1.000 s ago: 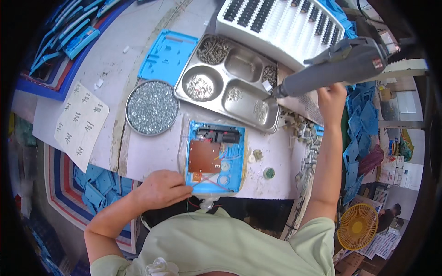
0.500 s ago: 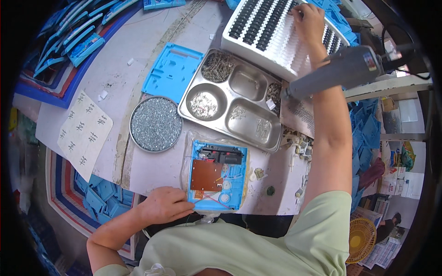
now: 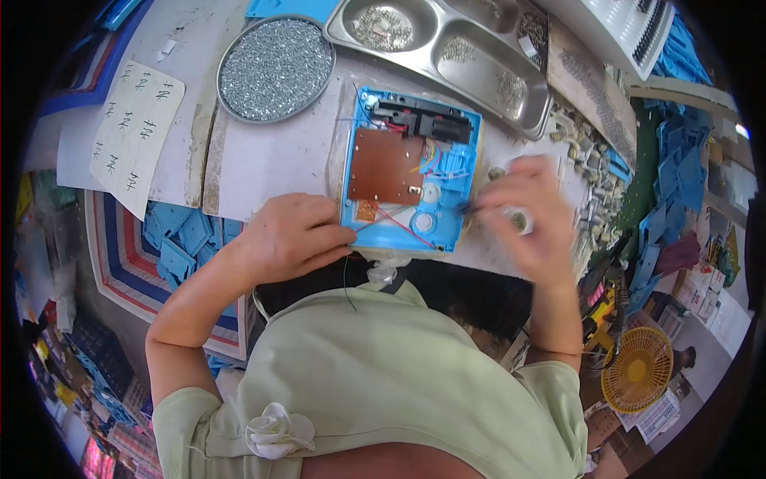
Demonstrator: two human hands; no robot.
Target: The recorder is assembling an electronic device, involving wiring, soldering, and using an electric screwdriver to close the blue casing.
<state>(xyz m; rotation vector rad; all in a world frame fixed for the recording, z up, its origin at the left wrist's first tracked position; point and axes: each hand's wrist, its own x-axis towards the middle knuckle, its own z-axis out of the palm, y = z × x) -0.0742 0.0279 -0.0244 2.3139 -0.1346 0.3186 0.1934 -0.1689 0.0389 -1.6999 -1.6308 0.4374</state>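
Observation:
A blue plastic casing (image 3: 453, 172) lies open-side up on a plastic bag, with a brown circuit board (image 3: 387, 166), a black module (image 3: 423, 121) and thin coloured wires inside. My left hand (image 3: 297, 239) is closed at its lower left corner, fingertips on the edge. A thin dark wire (image 3: 346, 281) hangs below those fingers. At the casing's right side is my right hand (image 3: 531, 211), smeared by motion, with a small black part (image 3: 464, 207) pinched at its fingertips. The part's exact kind cannot be made out.
Beyond the casing stand a round dish of small silver screws (image 3: 275, 70) and a steel compartment tray (image 3: 523, 120) with small metal parts. A white foam tray (image 3: 610, 32) is at the far right. Debris (image 3: 586, 160) litters the right edge; a written sheet (image 3: 136, 132) lies left.
My right hand has come back from the foam tray to the casing, carrying a small black part. My left hand stays at the casing's corner. The view has tilted nearer.

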